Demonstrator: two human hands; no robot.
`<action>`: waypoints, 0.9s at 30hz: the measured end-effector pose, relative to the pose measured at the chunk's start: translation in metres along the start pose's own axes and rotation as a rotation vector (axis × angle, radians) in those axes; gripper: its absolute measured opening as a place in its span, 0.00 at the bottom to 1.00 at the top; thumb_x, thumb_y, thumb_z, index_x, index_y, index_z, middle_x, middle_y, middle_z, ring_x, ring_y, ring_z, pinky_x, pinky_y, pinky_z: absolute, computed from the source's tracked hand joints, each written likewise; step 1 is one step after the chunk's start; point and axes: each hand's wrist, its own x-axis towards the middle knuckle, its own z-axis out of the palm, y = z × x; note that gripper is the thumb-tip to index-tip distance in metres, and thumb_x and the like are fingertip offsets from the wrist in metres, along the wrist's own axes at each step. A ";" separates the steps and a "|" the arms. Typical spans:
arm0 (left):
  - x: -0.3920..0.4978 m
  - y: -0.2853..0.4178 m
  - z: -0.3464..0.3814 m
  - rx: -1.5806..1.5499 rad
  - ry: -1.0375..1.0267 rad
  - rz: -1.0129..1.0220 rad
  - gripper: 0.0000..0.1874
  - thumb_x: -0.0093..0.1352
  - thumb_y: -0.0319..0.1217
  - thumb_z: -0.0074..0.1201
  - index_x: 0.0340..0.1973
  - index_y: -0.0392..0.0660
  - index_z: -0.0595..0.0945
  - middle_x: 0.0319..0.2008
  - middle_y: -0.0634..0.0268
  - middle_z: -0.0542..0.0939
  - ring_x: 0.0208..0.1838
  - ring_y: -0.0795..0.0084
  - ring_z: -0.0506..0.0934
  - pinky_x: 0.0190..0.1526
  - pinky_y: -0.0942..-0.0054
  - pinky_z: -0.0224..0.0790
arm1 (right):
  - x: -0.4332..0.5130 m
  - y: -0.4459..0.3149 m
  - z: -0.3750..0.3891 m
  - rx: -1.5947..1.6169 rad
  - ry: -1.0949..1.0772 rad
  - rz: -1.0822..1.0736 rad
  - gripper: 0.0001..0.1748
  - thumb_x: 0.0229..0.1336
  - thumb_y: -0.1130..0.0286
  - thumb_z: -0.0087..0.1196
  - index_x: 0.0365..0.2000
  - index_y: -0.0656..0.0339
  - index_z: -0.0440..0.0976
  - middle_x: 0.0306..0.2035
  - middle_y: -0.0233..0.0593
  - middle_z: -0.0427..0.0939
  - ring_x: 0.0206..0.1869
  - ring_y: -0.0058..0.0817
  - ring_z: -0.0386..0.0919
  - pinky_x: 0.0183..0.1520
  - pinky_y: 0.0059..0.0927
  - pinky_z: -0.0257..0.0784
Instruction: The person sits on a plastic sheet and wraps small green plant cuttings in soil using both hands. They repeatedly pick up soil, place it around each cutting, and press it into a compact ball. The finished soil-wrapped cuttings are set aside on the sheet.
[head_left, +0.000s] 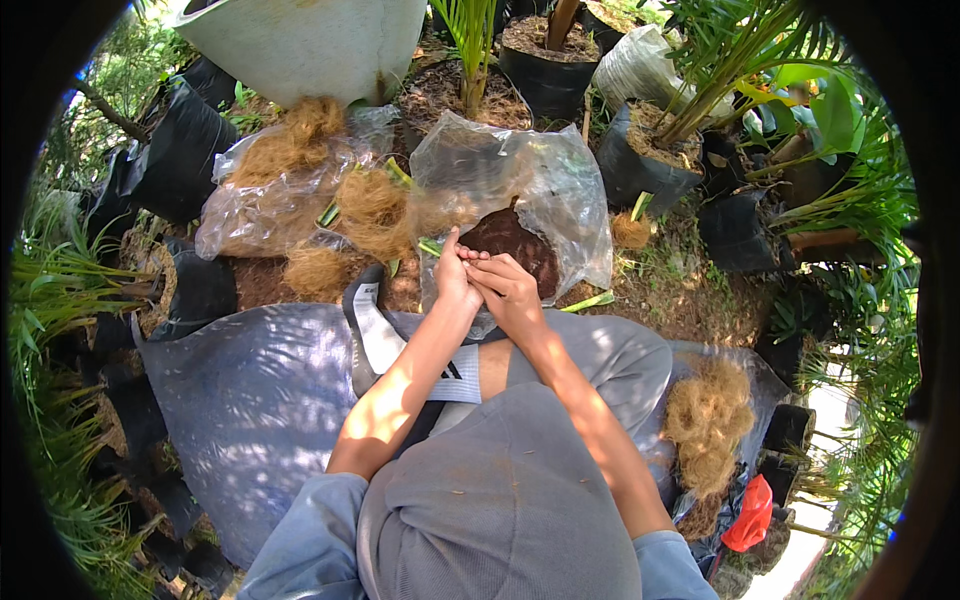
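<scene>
My left hand (455, 271) and my right hand (511, 289) meet above my crossed legs, fingertips together. Whatever may be pinched between them is too small or hidden to make out. A green stalk (430, 246) shows just beside my left hand; whether it is held or lies behind the hand is unclear. Under and beyond my hands, a clear plastic sheet (555, 161) carries dark brown soil (525, 247). Left of it lie clumps of tan coconut fibre (373, 210). Another cut stalk (589, 301) rests near my right hand.
A clear plastic bag (247, 217) bulges with fibre below a large pale planter (307, 45). Black grow bags (547, 79) with palms ring the spot. One stalk has a fibre ball (631, 230) at its base. More fibre (709, 424) and a red plastic bag (748, 514) lie to the right.
</scene>
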 end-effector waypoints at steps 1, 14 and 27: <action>0.001 0.000 -0.001 -0.002 0.014 -0.006 0.30 0.85 0.46 0.67 0.23 0.54 0.70 0.18 0.67 0.73 0.23 0.67 0.74 0.38 0.58 0.84 | -0.001 0.000 0.001 0.002 0.005 0.000 0.17 0.63 0.81 0.74 0.53 0.68 0.93 0.51 0.48 0.93 0.56 0.46 0.89 0.60 0.43 0.86; -0.019 0.002 0.015 0.149 -0.213 0.079 0.25 0.83 0.50 0.70 0.29 0.51 0.77 0.33 0.65 0.83 0.51 0.59 0.89 0.61 0.58 0.91 | 0.000 0.006 -0.002 0.526 0.173 0.599 0.16 0.70 0.81 0.74 0.57 0.70 0.92 0.57 0.49 0.94 0.59 0.30 0.90 0.63 0.31 0.86; -0.019 0.003 0.016 -0.074 -0.133 -0.038 0.33 0.86 0.45 0.65 0.20 0.58 0.66 0.15 0.76 0.67 0.20 0.76 0.69 0.33 0.67 0.73 | -0.003 -0.006 -0.002 0.041 0.158 0.034 0.13 0.57 0.80 0.79 0.44 0.68 0.94 0.46 0.47 0.94 0.51 0.43 0.91 0.57 0.40 0.87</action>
